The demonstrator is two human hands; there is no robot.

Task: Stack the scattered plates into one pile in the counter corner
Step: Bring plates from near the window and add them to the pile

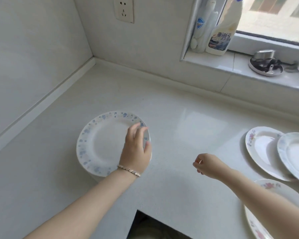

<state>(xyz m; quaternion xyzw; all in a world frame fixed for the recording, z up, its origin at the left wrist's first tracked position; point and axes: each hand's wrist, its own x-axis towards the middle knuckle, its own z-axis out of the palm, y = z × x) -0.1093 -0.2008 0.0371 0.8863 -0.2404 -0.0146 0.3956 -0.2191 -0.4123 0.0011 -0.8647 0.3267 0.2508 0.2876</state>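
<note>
**Top plate not yet settled, pile short of the corner**

My right hand (207,165) hangs loosely curled and holds nothing, so its forearm could knock the blue-rimmed plate (295,152) overlapping the pink-flowered plate (261,149). Farther on, my left hand (135,152) covers the blue-flecked plate (102,142); blur hides any grip. Set off-centre, that plate could slide on the desk (179,195).

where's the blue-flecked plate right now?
Head view, left of centre: the blue-flecked plate tops a pile on the counter, short of the wall corner, with the left hand holding its right rim.
</note>
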